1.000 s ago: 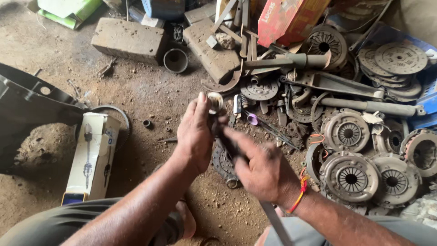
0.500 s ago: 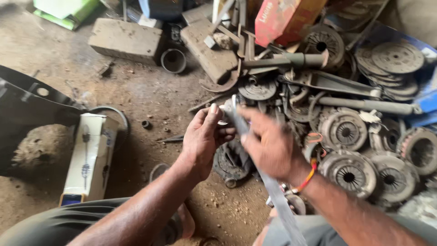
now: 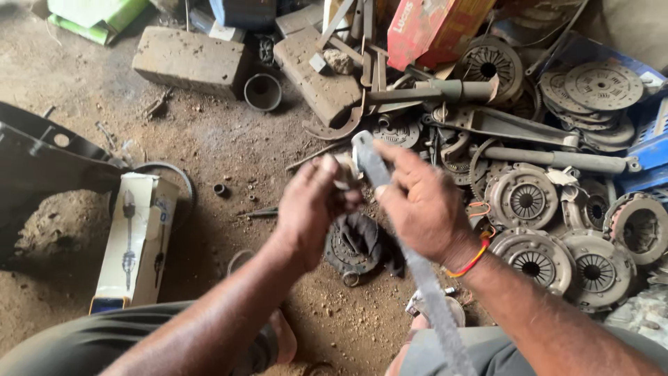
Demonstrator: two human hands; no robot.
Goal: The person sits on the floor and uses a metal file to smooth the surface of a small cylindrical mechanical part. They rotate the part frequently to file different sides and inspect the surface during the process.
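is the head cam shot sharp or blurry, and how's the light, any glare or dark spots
Head view: daylight is soft and even, no harsh glare; the left hand and right hand are slightly motion-blurred, as is the grey strip they hold; the clutch plates on the right look sharper; the black panel at the left edge sits in deep shadow.

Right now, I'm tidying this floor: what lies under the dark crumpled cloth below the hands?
The dark crumpled cloth drapes over a round rusty clutch disc; its lower left rim shows, the rest is covered.
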